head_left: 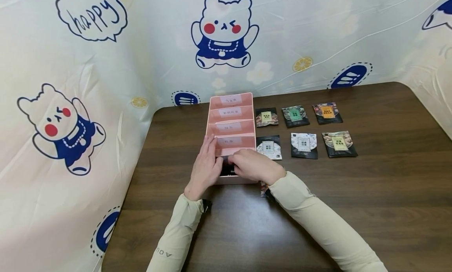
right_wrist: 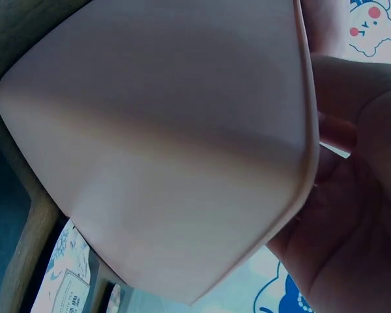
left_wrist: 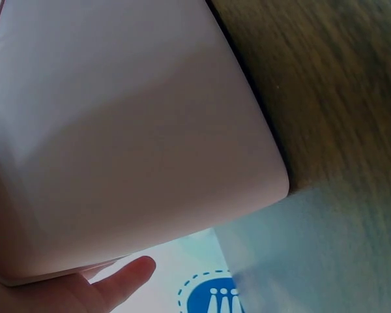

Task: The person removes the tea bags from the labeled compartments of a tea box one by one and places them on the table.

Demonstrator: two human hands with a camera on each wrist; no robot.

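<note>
A pink divided box (head_left: pixel 231 180) stands on the table, with a paper label in each visible compartment. My left hand (head_left: pixel 205 166) lies along its left edge, fingers extended over the rim and thumb reaching the front compartment. My right hand (head_left: pixel 256 166) reaches over the right rim into that compartment, its fingers curled at a black tea packet (head_left: pixel 227 168). The fingertips are mostly hidden, but they seem to pinch the packet. The left wrist view shows the box's outer wall (left_wrist: pixel 137 130) and an extended finger (left_wrist: pixel 127 280). In the right wrist view, the right hand (right_wrist: pixel 352 208) bends over the rim.
Right of the box, several tea packets lie in two rows, among them a green-labelled one (head_left: pixel 295 115), an orange-labelled one (head_left: pixel 327 113) and a white-and-black one (head_left: pixel 304 145). Another packet (head_left: pixel 263 188) shows partly beneath the right wrist. A patterned cloth (head_left: pixel 289 36) hangs behind the wooden table (head_left: pixel 388 166).
</note>
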